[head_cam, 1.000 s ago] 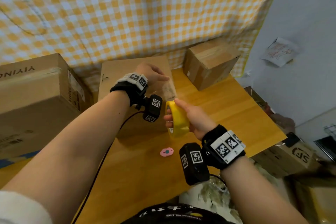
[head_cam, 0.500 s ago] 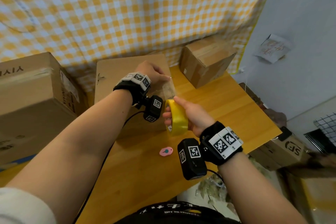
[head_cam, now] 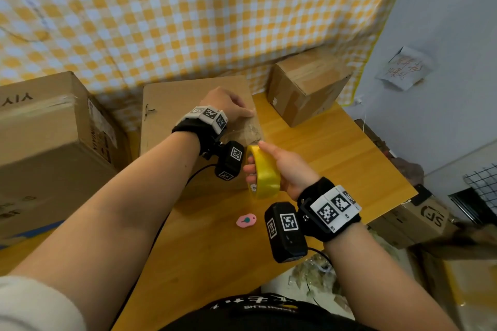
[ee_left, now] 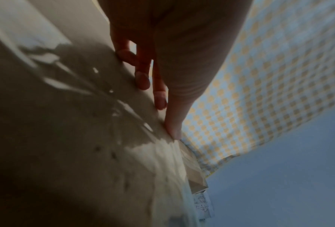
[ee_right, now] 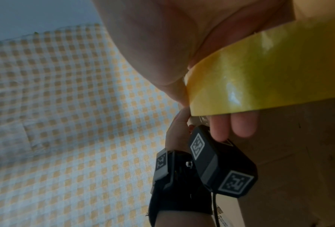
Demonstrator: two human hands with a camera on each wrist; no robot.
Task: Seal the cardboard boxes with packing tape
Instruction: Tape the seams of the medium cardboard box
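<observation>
My right hand (head_cam: 285,169) grips the yellow tape roll (head_cam: 265,174), fingers (ee_right: 232,126) passed through the core and thumb laid along the outer face. The roll stands on edge, held above the desk (head_cam: 336,158), just beside the near right corner of the middle box (head_cam: 172,105). My left hand (head_cam: 228,105) sits at the box's upper right edge; its fingers (ee_left: 143,79) are curled close together with the tips touching the cardboard. A clear length of tape (head_cam: 248,131) runs from the roll up the box face to that hand. Whether the left fingers pinch the tape end or merely press it down, I cannot tell: the wrist view is dim and the tape is nearly transparent.

Step in hand, by my assessment: drawing out and laying a strip on the middle box, with its end anchored at the top edge. The strip is not yet cut.

Next move calls for tension kept on the roll while the strip is smoothed flat, then severing. The small pink cutter (head_cam: 246,220) lies on the desk near my right wrist; reaching it requires one hand to be freed.

Also present: a large box (head_cam: 48,148) at the left and a small box (head_cam: 304,88) at the rear right, the latter showing tape across its top.
</observation>
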